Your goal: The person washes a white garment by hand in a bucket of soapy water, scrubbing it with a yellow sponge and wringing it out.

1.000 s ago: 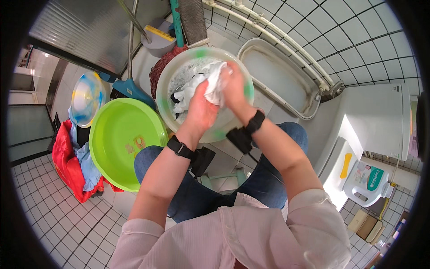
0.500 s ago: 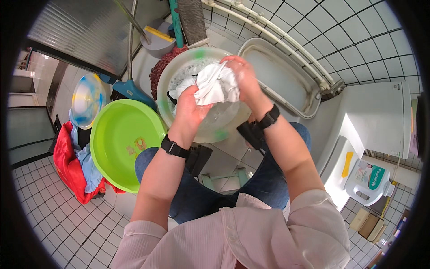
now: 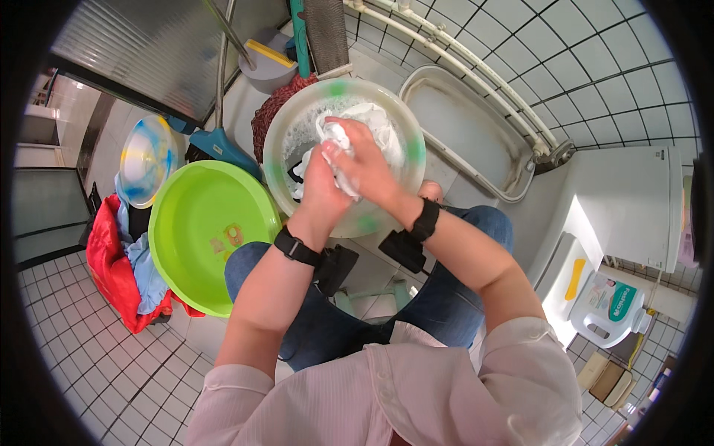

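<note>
Both my hands meet over a pale basin (image 3: 413,111) with green patches on its rim, which holds sudsy water. A white cloth garment (image 3: 378,128) lies bunched in the basin, part of it gathered up between my hands. My left hand (image 3: 322,178) is closed on the garment's near left side. My right hand (image 3: 364,162) presses over it from the right, fingers bent around the fabric. Dark bits show in the water just left of my left hand; I cannot make out what they belong to.
A green basin (image 3: 197,230) stands to the left, beside red clothing (image 3: 111,260) and a blue cloth (image 3: 145,271). A multicoloured basin (image 3: 143,167), a blue broom (image 3: 223,152) and a grey dustpan (image 3: 268,70) are behind. At right are a long white tray (image 3: 461,111) and a detergent jug (image 3: 606,308).
My hands have come together and the right one has moved left and down. The white garment, held spread between them before, is now bunched in my grip and partly lowered into the basin.
</note>
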Motion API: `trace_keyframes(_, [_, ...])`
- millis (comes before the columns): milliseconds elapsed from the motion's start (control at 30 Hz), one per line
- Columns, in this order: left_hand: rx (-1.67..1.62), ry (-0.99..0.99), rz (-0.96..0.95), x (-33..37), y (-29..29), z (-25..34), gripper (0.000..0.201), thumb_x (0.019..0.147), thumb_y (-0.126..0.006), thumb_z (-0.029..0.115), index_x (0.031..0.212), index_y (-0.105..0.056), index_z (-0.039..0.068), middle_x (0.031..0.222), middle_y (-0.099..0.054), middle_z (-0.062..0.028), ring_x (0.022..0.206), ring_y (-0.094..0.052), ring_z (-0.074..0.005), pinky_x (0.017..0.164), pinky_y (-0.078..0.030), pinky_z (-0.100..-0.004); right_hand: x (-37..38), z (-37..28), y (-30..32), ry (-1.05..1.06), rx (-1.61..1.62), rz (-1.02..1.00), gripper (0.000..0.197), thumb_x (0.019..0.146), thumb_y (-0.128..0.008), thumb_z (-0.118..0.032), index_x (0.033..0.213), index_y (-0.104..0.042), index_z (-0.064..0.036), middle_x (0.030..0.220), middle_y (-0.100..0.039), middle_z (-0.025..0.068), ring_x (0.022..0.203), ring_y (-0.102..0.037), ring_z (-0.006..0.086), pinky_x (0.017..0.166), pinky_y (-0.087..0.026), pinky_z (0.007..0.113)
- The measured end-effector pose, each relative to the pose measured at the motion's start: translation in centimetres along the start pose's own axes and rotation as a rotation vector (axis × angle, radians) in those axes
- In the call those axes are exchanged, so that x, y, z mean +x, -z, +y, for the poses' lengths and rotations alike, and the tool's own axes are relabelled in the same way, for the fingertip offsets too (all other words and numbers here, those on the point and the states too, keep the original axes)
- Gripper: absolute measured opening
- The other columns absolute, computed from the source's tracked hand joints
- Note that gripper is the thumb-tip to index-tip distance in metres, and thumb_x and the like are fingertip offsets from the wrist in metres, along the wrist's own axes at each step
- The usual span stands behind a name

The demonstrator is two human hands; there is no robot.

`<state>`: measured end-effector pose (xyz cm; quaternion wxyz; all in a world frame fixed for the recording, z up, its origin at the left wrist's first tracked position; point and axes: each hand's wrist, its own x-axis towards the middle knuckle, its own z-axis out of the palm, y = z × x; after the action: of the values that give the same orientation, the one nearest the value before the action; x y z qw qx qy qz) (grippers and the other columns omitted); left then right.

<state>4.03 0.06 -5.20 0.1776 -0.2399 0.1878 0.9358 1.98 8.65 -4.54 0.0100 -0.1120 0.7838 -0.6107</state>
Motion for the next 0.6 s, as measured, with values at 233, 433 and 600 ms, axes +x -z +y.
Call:
trace_keyframes(233, [-0.030,0.007,-0.037,-0.5,-0.8,-0.4,0.028,0.090,-0.039,0.024,0.108,-0.048,0.005,0.103,-0.055,-0.0066,0.090,-0.056,-0.0203,0.077,-0.047,-0.0335,-0.1,0.1,0.3,0.012,-0.213,0.080,0.027,0.082,-0.057,-0.022,0.100,-0.055,-0.0023,0.096,-0.053,0.0108,0.085,-0.053,0.0189,0.074,-0.043,0.033])
trace_keyframes(433, [0.329,-0.087,0.226,-0.7,-1.7,-0.8,0.030,0.090,-0.036,0.021,0.109,-0.047,0.001,0.098,-0.057,-0.0094,0.087,-0.057,-0.0214,0.077,-0.047,-0.0344,2.0,1.0,1.8,-0.541,0.623,0.029,0.022,0.081,-0.053,-0.017,0.092,-0.056,0.0017,0.085,-0.061,0.0102,0.071,-0.059,0.0208,0.065,-0.047,0.032])
trace_keyframes(600, [0.074,-0.019,-0.018,0.1,0.2,2.3,0.032,0.086,-0.038,0.016,0.111,-0.047,-0.002,0.110,-0.054,-0.0149,0.098,-0.055,-0.0265,0.083,-0.046,-0.0369,3.1,2.5,4.9,-0.708,1.164,-0.075,0.032,0.088,-0.042,-0.024,0.104,-0.050,0.0026,0.096,-0.060,0.0148,0.087,-0.058,0.0265,0.082,-0.046,0.036])
